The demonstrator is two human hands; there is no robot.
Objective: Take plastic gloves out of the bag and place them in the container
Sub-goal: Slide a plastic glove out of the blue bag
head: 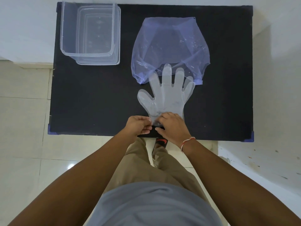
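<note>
- Black rectangular mat (91,95) covers the table; blue tape at its corners.
- Clear rectangular plastic container (90,34) at the far-left corner of the mat, open top, nothing visible inside.
- Translucent blue-violet plastic bag (169,46) lies flat at far centre-right, mouth facing the person.
- Clear plastic glove (166,93) lies flat on the mat, fingers spread; tips of the middle fingers overlap the bag's mouth edge, rest of the glove is outside the bag.
- Could be more than one glove stacked there; film is too transparent to tell.
- Left hand (138,124) pinches the glove's cuff at the near edge, thumb and fingers closed on the film.
- Right hand (172,126) rests palm-down on the cuff just beside the left, fingers curled onto the same bit of film.
- Red-and-white thread band (187,141) on the right wrist.
- Container and glove well apart.
</note>
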